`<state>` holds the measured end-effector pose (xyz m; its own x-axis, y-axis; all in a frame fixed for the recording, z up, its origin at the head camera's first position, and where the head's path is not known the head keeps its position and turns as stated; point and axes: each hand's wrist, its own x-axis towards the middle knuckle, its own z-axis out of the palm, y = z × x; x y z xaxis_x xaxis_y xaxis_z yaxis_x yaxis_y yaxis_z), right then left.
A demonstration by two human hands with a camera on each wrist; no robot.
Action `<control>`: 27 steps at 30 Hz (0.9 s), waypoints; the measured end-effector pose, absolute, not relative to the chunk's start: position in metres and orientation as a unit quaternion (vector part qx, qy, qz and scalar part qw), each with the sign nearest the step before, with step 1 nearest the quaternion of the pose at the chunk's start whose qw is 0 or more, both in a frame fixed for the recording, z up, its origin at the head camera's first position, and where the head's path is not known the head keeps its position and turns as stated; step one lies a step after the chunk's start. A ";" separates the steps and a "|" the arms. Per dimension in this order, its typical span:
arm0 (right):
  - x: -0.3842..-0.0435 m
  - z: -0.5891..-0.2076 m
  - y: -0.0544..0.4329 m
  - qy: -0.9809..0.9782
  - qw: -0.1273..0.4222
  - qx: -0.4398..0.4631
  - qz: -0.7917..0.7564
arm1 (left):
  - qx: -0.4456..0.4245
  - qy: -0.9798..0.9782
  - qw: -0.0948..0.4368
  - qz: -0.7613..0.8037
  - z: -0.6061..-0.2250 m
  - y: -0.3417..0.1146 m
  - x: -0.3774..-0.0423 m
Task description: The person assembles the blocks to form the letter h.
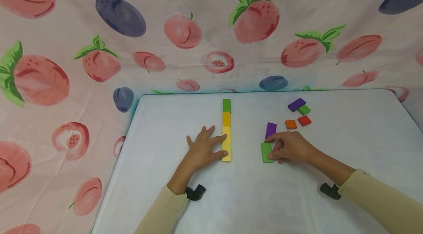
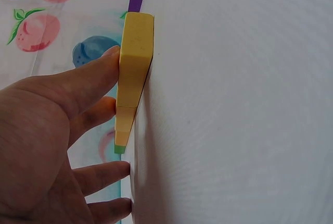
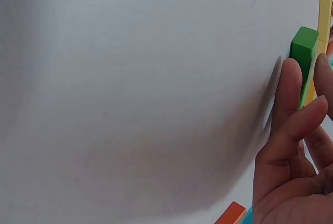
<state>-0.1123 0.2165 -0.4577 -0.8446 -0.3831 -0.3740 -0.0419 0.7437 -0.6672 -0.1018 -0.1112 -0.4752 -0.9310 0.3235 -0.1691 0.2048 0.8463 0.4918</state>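
Note:
A straight row of blocks stands left of the table's middle: a green block [image 1: 226, 105] at the far end, a darker yellow block [image 1: 226, 119], then two lighter yellow blocks. My left hand [image 1: 203, 149] has its fingers spread, with thumb and index fingertip against the side of the nearer yellow blocks [image 2: 136, 60]. To the right, my right hand [image 1: 292, 147] holds a light green block [image 1: 266, 152] between thumb and index finger, the other fingers curled below. A purple block [image 1: 271, 130] lies just beyond that green block, nearly in line with it.
Farther right lie loose blocks: a purple one [image 1: 296, 104] touching a small green one [image 1: 304, 110], an orange one [image 1: 290, 124] and a red one [image 1: 304, 120]. The white table [image 1: 165, 116] backs onto a fruit-patterned cloth [image 1: 205, 2].

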 end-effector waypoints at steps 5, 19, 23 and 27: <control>-0.116 -0.455 0.220 0.906 0.234 -0.121 -0.331 | 0.139 0.953 0.124 0.240 -0.475 -0.111 -0.102; -0.136 -0.442 0.232 0.936 0.128 -0.109 -0.309 | 0.139 0.953 0.121 0.241 -0.476 -0.111 -0.102; -0.139 -0.446 0.233 0.940 0.123 -0.100 -0.303 | 0.139 0.953 0.121 0.242 -0.476 -0.111 -0.102; -0.142 -0.451 0.233 0.945 0.114 -0.102 -0.291 | 0.139 0.953 0.123 0.241 -0.475 -0.111 -0.102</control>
